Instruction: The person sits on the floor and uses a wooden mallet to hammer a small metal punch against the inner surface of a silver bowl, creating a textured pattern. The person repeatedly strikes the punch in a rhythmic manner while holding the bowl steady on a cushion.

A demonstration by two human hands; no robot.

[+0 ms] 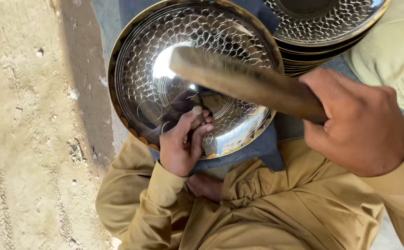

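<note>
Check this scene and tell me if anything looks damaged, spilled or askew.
Nothing stands out. The patterned metal plate looks whole, a left hand holds a small punch on it, and a right hand grips a wooden mallet above. More plates sit stacked evenly behind.

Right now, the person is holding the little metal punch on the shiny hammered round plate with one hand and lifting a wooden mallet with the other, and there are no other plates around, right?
Not quite. The head view shows a stack of similar shiny hammered plates at the top right. The rest holds: the left hand holds the small metal punch on the shiny hammered round plate, and the right hand lifts the wooden mallet.
</note>
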